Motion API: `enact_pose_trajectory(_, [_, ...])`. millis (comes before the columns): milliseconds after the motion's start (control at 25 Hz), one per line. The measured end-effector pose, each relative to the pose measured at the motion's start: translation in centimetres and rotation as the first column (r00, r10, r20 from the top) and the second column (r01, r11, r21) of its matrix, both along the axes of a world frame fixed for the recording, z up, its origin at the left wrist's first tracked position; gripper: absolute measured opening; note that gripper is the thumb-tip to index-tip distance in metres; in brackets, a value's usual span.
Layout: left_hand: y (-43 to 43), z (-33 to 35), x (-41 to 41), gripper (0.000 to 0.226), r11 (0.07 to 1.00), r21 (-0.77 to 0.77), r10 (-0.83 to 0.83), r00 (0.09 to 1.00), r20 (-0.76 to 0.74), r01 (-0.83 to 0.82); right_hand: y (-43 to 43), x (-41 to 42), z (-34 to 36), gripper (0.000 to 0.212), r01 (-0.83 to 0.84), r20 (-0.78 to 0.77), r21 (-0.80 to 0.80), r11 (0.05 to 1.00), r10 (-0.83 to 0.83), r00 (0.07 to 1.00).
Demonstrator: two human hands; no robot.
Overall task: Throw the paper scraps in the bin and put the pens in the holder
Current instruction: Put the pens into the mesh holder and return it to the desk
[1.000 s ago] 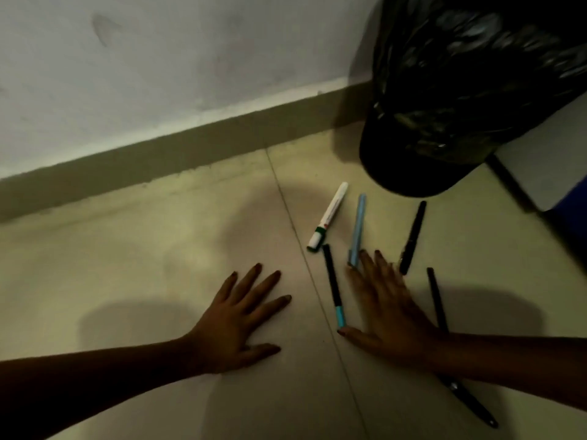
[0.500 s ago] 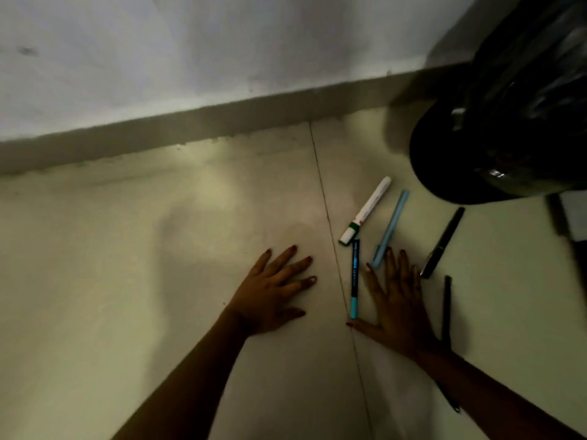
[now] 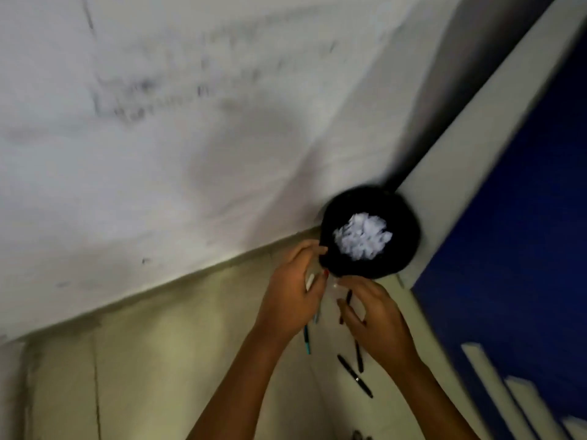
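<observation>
While both hands are raised above the floor (image 3: 178,369), the bin (image 3: 403,246) sits just beyond their fingertips, tucked into the corner where the wall (image 3: 158,154) meets a blue panel (image 3: 524,249). Its black mouth faces the camera, and a heap of white paper scraps (image 3: 362,238) lies inside it. The left hand (image 3: 290,296) is curled, its fingertips at the bin's near rim; whether they touch the rim cannot be told through the blur. A white marker (image 3: 309,281) shows through the gap between this hand's thumb and fingers, but I cannot tell if it is gripped or lying on the floor behind. The right hand (image 3: 378,319) is half curled with fingers loosely bent, its tips just below the rim and close to the left hand's; a small pale thing sits between the two sets of fingertips, too blurred to name. A black pen (image 3: 347,300) shows beside the right hand's fingers, and whether it is held is unclear. Below the left wrist a teal-tipped pen (image 3: 307,342) lies on the floor, and under the right hand a short black pen (image 3: 359,357) and a long black pen (image 3: 354,379) lie crossing near each other. No holder can be made out.
</observation>
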State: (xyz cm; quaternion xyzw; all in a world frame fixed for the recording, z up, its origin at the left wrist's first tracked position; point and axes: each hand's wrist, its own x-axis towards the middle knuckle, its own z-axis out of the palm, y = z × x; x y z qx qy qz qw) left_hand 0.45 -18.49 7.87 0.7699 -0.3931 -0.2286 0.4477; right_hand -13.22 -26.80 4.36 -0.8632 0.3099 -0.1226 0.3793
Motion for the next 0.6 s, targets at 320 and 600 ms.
enact_pose_trajectory(320, [-13.3,30.1,-7.2,0.033,0.925,-0.338,-0.114,0.976,0.185,0.172,-8.9,-5.3,36.5,0.019,0.437,0.543,-0.298,0.849,-0.227,0.809])
enact_pose_trajectory(600, [-18.7,28.7,-10.8,0.044,0.883,0.170,-0.465,0.774,0.429,0.436,-16.4,-8.3,37.3,0.034,0.690,0.231,-0.149,0.708,-0.654,0.721])
